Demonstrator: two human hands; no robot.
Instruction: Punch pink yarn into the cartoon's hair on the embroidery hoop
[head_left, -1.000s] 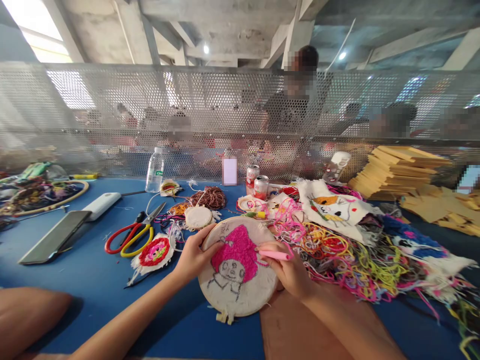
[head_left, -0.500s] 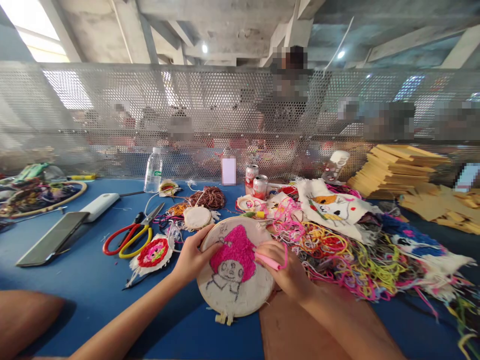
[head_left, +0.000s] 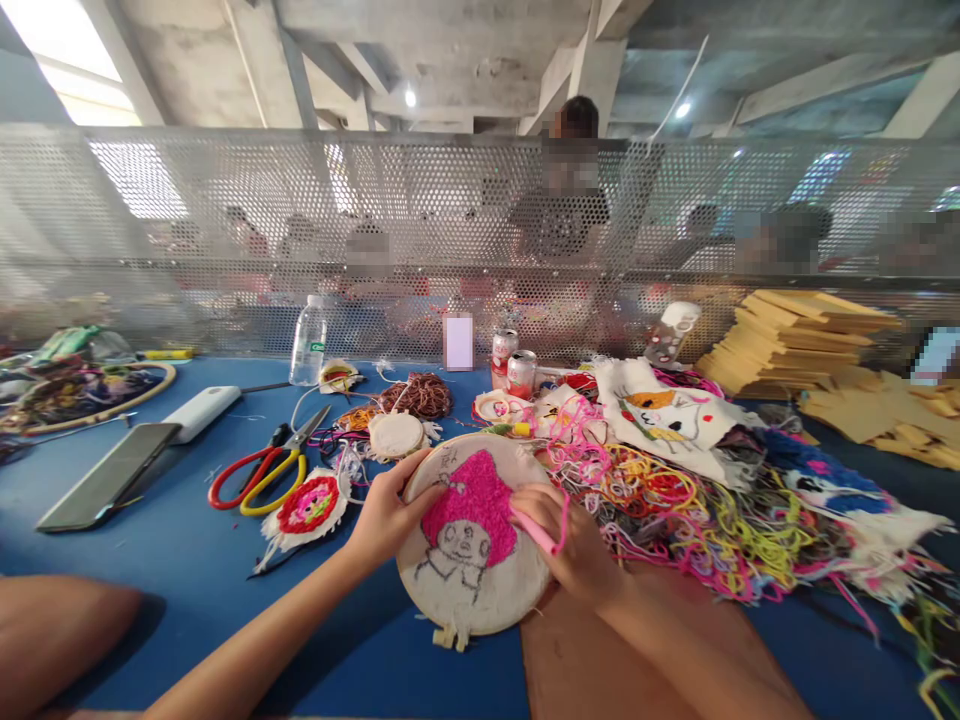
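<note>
An embroidery hoop (head_left: 491,609) with white cloth is tilted up before me. The cloth bears a drawn cartoon figure whose hood is filled with looped pink yarn (head_left: 471,500). At the hoop's upper left rim, my left hand (head_left: 391,508) grips it, thumb lying over the front. In my right hand (head_left: 562,535) is a pink punch needle (head_left: 536,530), its tip hidden by my fingers near the right edge of the pink patch. A strand of pink yarn loops from the tool's back end.
Scissors (head_left: 264,478), a round yarn piece (head_left: 309,505) and a phone (head_left: 105,478) lie left. A heap of yarn scraps (head_left: 690,510) spreads right, before stacked yellow envelopes (head_left: 795,340). Cans (head_left: 520,373) and a bottle (head_left: 308,340) stand near a perforated metal screen (head_left: 420,230); people are beyond.
The pink punch needle tilts slightly more downward at its back end, and its yarn loop has shifted. My left hand keeps its hold on the hoop.
</note>
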